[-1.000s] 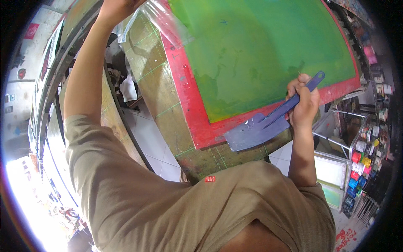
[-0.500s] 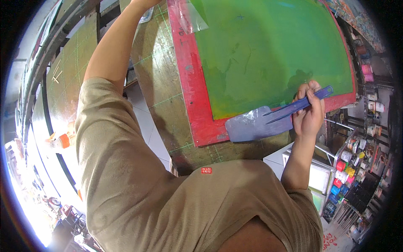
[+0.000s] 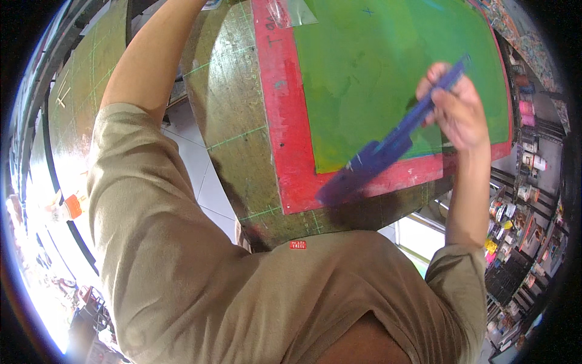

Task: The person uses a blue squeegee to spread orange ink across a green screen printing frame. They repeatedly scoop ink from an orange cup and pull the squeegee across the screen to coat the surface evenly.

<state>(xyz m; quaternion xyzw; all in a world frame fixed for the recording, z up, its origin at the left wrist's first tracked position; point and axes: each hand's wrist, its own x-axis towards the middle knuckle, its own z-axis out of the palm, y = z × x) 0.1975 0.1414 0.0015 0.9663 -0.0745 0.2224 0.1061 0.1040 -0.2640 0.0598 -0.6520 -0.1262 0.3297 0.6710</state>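
From my end I see the grid-lined table (image 3: 227, 115) filling the middle, with the green panel (image 3: 376, 79) in its red border (image 3: 288, 133) lying over it. Racked paint pots (image 3: 533, 161) run along the right. The right wrist (image 3: 474, 164) crosses the lower border and blocks part of it from me. The blue scraper (image 3: 388, 145), blurred, slants from upper right to lower left, blade over the near border; I can't tell if it touches. The right hand (image 3: 458, 115) is wrapped around its handle. The left hand is beyond the top edge, its grip unknown to me. Clear plastic (image 3: 297, 12) lies at the panel's upper left.
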